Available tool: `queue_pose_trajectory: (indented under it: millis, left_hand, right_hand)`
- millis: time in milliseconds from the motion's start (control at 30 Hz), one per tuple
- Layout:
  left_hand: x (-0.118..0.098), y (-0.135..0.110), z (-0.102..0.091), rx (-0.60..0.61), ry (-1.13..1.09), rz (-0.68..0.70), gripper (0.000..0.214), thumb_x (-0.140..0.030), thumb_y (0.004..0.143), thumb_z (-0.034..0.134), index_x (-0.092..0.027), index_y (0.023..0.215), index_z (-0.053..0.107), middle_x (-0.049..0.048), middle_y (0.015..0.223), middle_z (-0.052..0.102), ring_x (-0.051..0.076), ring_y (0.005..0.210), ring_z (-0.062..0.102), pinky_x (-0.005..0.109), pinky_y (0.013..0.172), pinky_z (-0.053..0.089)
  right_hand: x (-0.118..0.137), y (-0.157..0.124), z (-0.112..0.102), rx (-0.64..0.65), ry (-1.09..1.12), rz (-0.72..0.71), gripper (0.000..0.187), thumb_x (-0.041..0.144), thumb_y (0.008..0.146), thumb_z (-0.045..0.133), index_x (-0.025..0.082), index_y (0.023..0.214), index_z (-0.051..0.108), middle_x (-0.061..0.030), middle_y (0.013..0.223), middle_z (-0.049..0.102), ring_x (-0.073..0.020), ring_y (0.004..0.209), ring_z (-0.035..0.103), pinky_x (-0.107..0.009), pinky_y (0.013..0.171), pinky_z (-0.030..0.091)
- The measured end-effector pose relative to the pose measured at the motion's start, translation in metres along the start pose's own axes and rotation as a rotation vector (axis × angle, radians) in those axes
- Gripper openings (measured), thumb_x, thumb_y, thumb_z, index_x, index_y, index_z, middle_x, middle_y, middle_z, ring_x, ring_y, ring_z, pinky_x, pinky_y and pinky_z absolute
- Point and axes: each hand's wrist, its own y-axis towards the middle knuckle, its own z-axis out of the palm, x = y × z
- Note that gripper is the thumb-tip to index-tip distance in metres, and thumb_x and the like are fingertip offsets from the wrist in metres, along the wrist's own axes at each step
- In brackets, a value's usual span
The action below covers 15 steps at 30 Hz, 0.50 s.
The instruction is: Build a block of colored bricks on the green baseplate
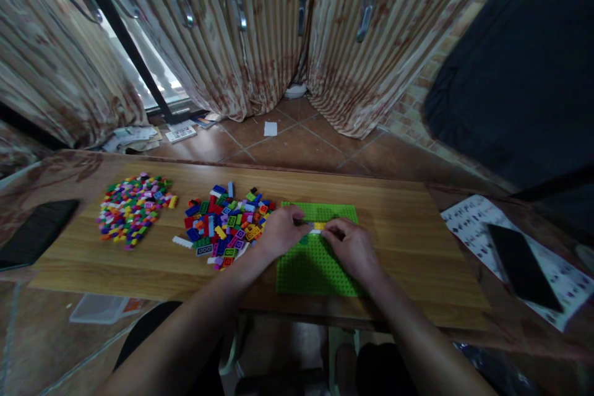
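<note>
A green studded baseplate (315,272) lies on the wooden board, with both my hands over its upper half. A short row of building bricks sits on it, with a yellow brick (319,225) behind a white brick (315,231). At the row's left end, my left hand (282,230) has its thumb and fingers curled together; anything between them is hidden. My right hand (353,246) pinches at the right end of the row, its fingertips on the bricks. A bit of green brick (304,239) shows beside my left fingers.
A pile of larger mixed bricks (227,223) lies left of the baseplate, and smaller pieces (134,207) lie farther left. A dark tablet (37,232) is at the left edge. A phone (524,266) rests on a printed sheet (471,223) at the right.
</note>
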Motion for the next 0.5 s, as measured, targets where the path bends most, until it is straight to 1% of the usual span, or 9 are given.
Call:
queue_pose_trajectory:
  millis: [100, 200, 267, 400, 500]
  left_hand:
    - [-0.002, -0.001, 0.004, -0.030, 0.063, -0.034, 0.027, -0.032, 0.073, 0.070, -0.016, 0.095, 0.071, 0.0064, 0.092, 0.074, 0.018, 0.083, 0.067, 0.026, 0.072, 0.047]
    - [-0.003, 0.000, 0.005, -0.040, 0.074, -0.044, 0.028, -0.033, 0.074, 0.070, -0.016, 0.096, 0.072, 0.0074, 0.093, 0.074, 0.019, 0.083, 0.067, 0.027, 0.072, 0.047]
    - [-0.004, 0.000, 0.005, -0.040, 0.070, -0.054, 0.027, -0.033, 0.074, 0.070, -0.016, 0.095, 0.072, 0.0073, 0.092, 0.074, 0.019, 0.083, 0.067, 0.026, 0.072, 0.047]
    - [-0.007, 0.001, 0.004, -0.026, 0.070, -0.079, 0.025, -0.030, 0.073, 0.071, -0.015, 0.093, 0.072, 0.0079, 0.091, 0.074, 0.019, 0.082, 0.067, 0.027, 0.071, 0.048]
    - [-0.007, 0.001, 0.004, -0.025, 0.072, -0.082, 0.026, -0.028, 0.073, 0.071, -0.015, 0.094, 0.072, 0.0082, 0.092, 0.074, 0.019, 0.083, 0.067, 0.027, 0.073, 0.048]
  right_hand:
    - [0.000, 0.003, 0.001, -0.005, 0.055, 0.086, 0.010, 0.030, 0.080, 0.062, 0.021, 0.080, 0.067, -0.0023, 0.077, 0.067, -0.0176, 0.069, 0.061, -0.030, 0.067, 0.046]
    - [0.000, 0.006, 0.000, 0.012, 0.100, 0.157, 0.012, 0.031, 0.077, 0.065, 0.021, 0.082, 0.067, -0.0013, 0.072, 0.067, -0.0170, 0.064, 0.061, -0.030, 0.063, 0.046]
    - [0.000, 0.009, -0.001, 0.033, 0.129, 0.172, 0.012, 0.030, 0.075, 0.066, 0.021, 0.082, 0.067, -0.0013, 0.071, 0.068, -0.0170, 0.064, 0.062, -0.030, 0.063, 0.046]
    - [-0.001, 0.014, -0.002, 0.068, 0.169, 0.183, 0.009, 0.027, 0.073, 0.067, 0.020, 0.079, 0.068, -0.0024, 0.075, 0.072, -0.0178, 0.069, 0.065, -0.031, 0.068, 0.048]
    - [0.000, 0.016, -0.003, 0.083, 0.167, 0.183, 0.006, 0.026, 0.073, 0.068, 0.020, 0.075, 0.068, -0.0024, 0.074, 0.072, -0.0181, 0.069, 0.066, -0.031, 0.067, 0.048]
